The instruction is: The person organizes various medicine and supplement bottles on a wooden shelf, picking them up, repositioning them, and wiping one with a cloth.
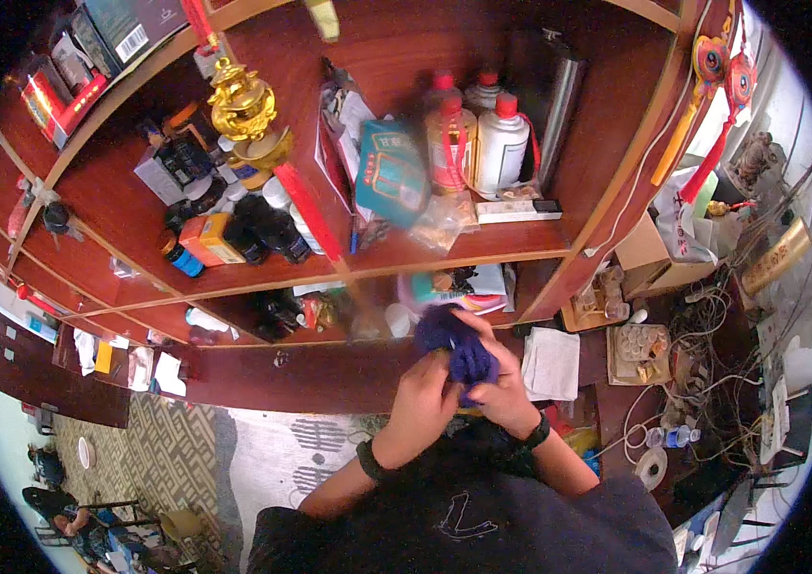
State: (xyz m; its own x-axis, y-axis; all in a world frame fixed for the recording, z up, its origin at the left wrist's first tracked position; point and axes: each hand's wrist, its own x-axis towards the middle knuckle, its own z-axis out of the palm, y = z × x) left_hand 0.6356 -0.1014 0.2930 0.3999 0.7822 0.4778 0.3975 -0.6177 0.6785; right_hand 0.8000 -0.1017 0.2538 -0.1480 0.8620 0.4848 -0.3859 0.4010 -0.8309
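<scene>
A dark blue-purple cloth is bunched up between my two hands, just in front of the wooden shelf unit. My left hand grips its lower left side with the fingers bent into the folds. On the other side my right hand holds it, thumb across the front and fingers along its right edge. Just right of the cloth, a folded white cloth lies on the ledge. Behind the cloth, the lower shelf holds a small white cup and some packets.
Bottles with red caps, a teal bag and small jars crowd the shelf above. A gold gourd ornament hangs at the front. To the right are a cardboard box, tangled cables and a tape roll.
</scene>
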